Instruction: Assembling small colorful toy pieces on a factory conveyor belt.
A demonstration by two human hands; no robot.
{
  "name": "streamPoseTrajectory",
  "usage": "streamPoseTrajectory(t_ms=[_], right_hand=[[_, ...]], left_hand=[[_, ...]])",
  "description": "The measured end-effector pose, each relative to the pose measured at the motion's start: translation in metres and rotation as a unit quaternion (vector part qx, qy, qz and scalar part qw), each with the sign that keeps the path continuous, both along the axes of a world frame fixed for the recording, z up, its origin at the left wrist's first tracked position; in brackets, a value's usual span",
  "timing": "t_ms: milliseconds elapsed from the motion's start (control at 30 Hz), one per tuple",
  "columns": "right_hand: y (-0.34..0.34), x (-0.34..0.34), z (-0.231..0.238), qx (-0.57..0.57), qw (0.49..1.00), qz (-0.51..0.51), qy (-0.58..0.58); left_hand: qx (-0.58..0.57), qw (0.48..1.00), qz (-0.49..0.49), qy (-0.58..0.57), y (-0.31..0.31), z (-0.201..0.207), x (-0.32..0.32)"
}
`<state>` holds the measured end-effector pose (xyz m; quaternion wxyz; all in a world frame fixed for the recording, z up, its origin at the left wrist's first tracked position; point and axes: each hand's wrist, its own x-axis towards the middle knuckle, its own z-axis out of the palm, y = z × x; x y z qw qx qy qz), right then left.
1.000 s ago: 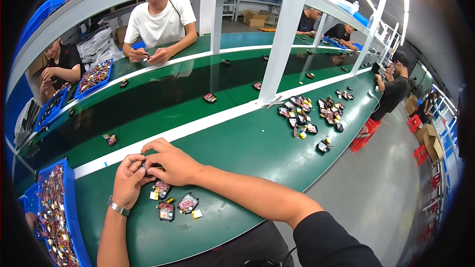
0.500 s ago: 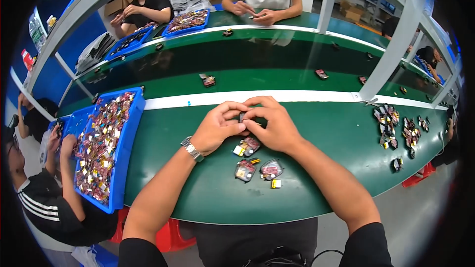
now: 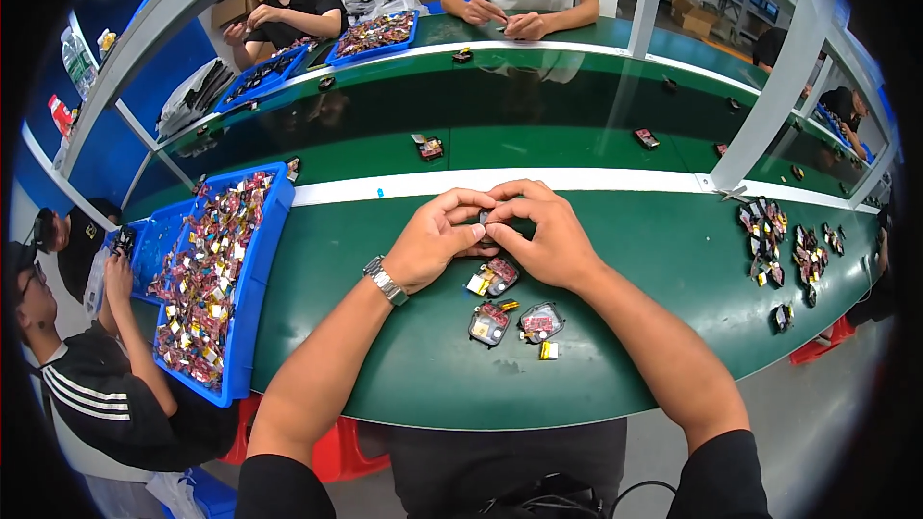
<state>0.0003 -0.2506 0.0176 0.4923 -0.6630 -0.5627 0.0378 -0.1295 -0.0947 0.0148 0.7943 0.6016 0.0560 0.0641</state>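
Observation:
My left hand (image 3: 435,236) and my right hand (image 3: 546,233) meet above the green worktable, fingers bent and pinched round a small dark electronic unit (image 3: 485,218). Most of that piece is hidden by my fingers. Just below the hands lies an electronic module (image 3: 501,276) with a red circuit board and a white-and-yellow part. Nearer to me are a clear-cased module (image 3: 489,324) with a yellow strip and another dark-rimmed module (image 3: 541,321). A small yellow-and-white battery-like piece (image 3: 548,351) lies by the latter.
A blue tray (image 3: 252,293) heaped with small circuit parts stands at left. Several modules (image 3: 764,231) are piled on the table at right. Beyond a white rail (image 3: 596,182), loose modules (image 3: 429,147) lie on a green conveyor belt. Co-workers sit opposite and at left; grey posts (image 3: 769,86) frame the bench.
The view has shifted a little, so the table and its parts appear farther right. Both my hands stay together on the small unit. The co-worker at left has moved their hands.

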Motion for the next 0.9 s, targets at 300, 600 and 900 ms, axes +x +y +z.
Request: streamPoseTrajectory(t_ms=[300, 600, 900], right_hand=[[0.000, 0.001, -0.003, 0.004, 0.999, 0.017, 0.049], [-0.004, 0.003, 0.005, -0.013, 0.999, 0.049, 0.010], [-0.002, -0.010, 0.002, 0.030, 0.999, -0.021, -0.022]], left_hand=[[0.004, 1.000, 0.001, -0.012, -0.002, 0.000, -0.001], [0.002, 1.000, -0.010, -0.005, 0.000, -0.005, -0.001], [-0.091, 0.995, -0.011, -0.037, 0.003, -0.007, -0.001]])
